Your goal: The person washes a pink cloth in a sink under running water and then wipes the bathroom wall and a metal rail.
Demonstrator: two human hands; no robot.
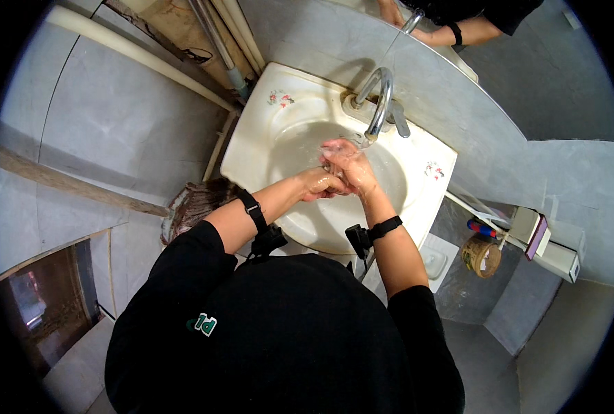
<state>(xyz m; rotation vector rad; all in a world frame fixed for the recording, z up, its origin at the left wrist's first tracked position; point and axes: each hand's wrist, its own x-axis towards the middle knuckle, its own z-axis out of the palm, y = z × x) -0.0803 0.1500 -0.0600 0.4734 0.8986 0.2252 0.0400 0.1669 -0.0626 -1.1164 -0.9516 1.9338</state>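
My two wet hands are together over the bowl of a white sink (307, 238). My left hand (321, 185) has its fingers curled in and presses against the right one near its palm. Slightly higher, my right hand (352, 168) is held with its upper fingers stretched out and apart, just below the spout of a chrome tap (385, 90). Water splashes around the upper fingers, and wet, shiny skin shows on both hands. The lower fingers of the right hand are partly hidden where the hands meet. No separate object shows in either hand.
A grey tap lever (400, 121) stands beside the spout. Behind the sink a mirror (500, 76) leans along the wall. Pipes (162, 72) run at the left, and a brown mop head (195, 207) hangs beside the basin. A round tub (481, 257) and boxes (538, 238) sit at the right.
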